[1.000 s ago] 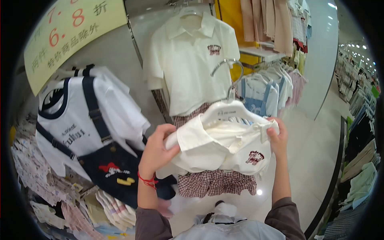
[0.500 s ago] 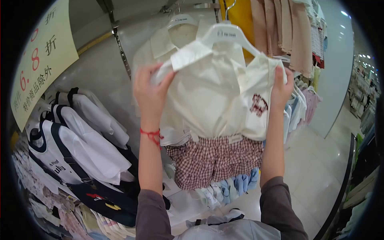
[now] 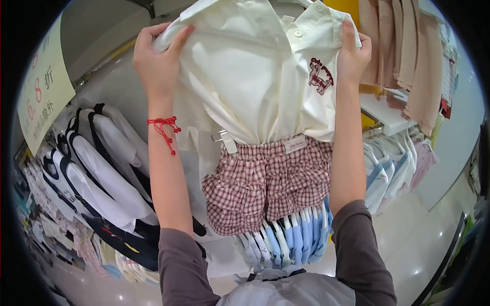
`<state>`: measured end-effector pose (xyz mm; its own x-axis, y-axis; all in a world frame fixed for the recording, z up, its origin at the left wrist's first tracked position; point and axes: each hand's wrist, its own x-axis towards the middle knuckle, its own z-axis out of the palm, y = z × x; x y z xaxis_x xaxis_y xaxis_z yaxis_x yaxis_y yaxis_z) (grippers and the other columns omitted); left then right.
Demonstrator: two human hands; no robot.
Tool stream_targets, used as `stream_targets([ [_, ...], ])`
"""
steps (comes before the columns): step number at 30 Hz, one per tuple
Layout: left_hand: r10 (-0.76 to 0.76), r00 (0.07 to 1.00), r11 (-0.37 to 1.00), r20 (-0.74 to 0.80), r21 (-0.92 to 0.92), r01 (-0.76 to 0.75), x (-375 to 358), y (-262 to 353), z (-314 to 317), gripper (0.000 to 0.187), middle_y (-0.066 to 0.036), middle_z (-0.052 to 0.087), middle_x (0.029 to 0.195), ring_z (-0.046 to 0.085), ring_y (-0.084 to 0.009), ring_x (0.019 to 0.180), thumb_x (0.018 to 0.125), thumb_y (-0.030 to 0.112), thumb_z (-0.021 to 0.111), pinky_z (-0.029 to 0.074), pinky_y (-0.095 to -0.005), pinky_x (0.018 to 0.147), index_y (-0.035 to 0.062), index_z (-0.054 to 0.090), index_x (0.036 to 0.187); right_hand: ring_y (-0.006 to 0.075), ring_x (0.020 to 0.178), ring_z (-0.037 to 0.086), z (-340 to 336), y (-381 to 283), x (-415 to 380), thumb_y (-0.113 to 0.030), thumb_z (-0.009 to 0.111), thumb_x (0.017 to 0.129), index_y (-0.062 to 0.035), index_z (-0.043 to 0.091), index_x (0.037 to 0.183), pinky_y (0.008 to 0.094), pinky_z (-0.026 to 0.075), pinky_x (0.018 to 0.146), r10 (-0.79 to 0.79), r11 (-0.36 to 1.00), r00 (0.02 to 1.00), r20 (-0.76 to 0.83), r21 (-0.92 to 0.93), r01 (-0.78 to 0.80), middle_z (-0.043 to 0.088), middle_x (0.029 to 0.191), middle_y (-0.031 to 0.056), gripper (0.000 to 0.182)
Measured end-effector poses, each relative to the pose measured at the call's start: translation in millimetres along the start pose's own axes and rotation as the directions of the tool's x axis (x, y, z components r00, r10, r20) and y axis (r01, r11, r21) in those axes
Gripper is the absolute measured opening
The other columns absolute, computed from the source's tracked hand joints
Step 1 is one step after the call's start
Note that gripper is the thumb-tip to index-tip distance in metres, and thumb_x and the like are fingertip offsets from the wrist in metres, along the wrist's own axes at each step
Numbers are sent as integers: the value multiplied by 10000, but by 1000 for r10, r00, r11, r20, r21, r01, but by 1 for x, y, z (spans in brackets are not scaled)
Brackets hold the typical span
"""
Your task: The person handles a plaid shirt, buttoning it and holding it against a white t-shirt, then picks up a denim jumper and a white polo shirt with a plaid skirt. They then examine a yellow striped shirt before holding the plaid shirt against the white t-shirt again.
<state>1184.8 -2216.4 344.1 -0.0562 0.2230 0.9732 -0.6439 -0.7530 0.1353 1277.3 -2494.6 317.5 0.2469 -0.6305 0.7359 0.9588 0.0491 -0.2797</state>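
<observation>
A cream shirt [image 3: 240, 71] with a dark red embroidered motif on one side of its chest hangs stretched out before me. My left hand [image 3: 159, 64] pinches one shoulder edge between thumb and fingers. At the other shoulder, my right hand [image 3: 352, 58] is closed on the fabric, thumb in front. Below the shirt hang red-and-white checked ruffled shorts [image 3: 270, 178] with a small white label at the waistband. A white clip [image 3: 228, 143] sits at the waistband's left end. Only a bit of the hanger shows at the top edge.
On the left, white tops with dark trim [image 3: 97, 168] hang in a row beneath a yellow paper sign [image 3: 43, 94]. Blue and white garments [image 3: 293, 237] hang below the shorts. Pink clothes [image 3: 403, 46] and more hanging tops [image 3: 390, 163] are at right.
The shirt and shorts appear larger and closer, and the shirt's top has shifted up in view. My left hand has moved up and left, spreading the shirt wider; my right hand has risen.
</observation>
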Motion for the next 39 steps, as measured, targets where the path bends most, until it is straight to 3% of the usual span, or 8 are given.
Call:
stream_targets([
  [11,-69,998,983,0,170,68,-45,-3,-14,376,-70,605,855,557,-112,784,685,241,781,445,-228,726,-1,593,903,74,728,490,-19,19,-27,-396,666,792,-5,534,866,200,399,675,97,995,991,91,-28,-95,549,820,23,419],
  [21,-388,921,887,40,-254,385,-71,5,-22,487,-90,562,990,545,-162,905,714,160,747,441,-273,794,-16,485,1085,123,848,533,-47,21,-48,-341,688,772,31,530,1016,252,428,755,266,959,938,224,-164,-233,586,945,69,472],
  [24,-504,708,665,495,-300,684,-136,-18,-57,587,-106,536,1116,541,-174,963,711,106,735,434,-288,840,-19,426,1194,157,884,564,-98,16,-69,-288,782,653,46,498,1101,281,448,793,568,823,688,451,-321,-469,597,981,102,627],
  [26,-497,378,631,781,26,775,-186,-30,-75,672,-113,492,1193,514,-179,1033,698,51,724,429,-314,868,-26,368,1264,166,927,560,-147,34,-84,-240,804,588,42,446,1180,286,450,809,640,758,473,606,-398,-516,577,1060,114,747],
  [29,-503,474,393,723,-298,870,-235,-8,-75,771,-153,433,1257,441,-223,1141,679,9,715,403,-361,909,-24,290,1321,168,986,544,-212,59,-125,-266,825,547,38,398,1225,285,438,853,720,580,285,632,-322,-749,546,1132,110,858],
  [34,-524,511,737,682,61,673,-300,-13,-97,709,-167,528,1149,510,-197,1044,673,100,743,408,-306,882,-15,376,1269,163,1009,525,-282,62,-202,-193,833,533,44,377,1244,293,423,881,640,598,178,748,-340,-726,549,1119,82,878],
  [36,-656,294,509,695,120,852,-303,-10,-101,521,-131,606,1016,562,-148,917,693,126,731,436,-278,811,-28,500,1133,167,950,538,-264,23,-198,-130,798,593,24,436,1207,291,429,855,822,425,31,568,-577,-697,570,1081,74,729],
  [39,-688,483,686,542,269,676,-290,-3,-111,282,-90,642,727,560,-92,678,719,135,704,456,-259,636,-56,582,888,145,843,554,-290,23,-189,-88,752,658,23,507,1130,287,448,785,972,216,90,216,-681,-700,612,976,70,543],
])
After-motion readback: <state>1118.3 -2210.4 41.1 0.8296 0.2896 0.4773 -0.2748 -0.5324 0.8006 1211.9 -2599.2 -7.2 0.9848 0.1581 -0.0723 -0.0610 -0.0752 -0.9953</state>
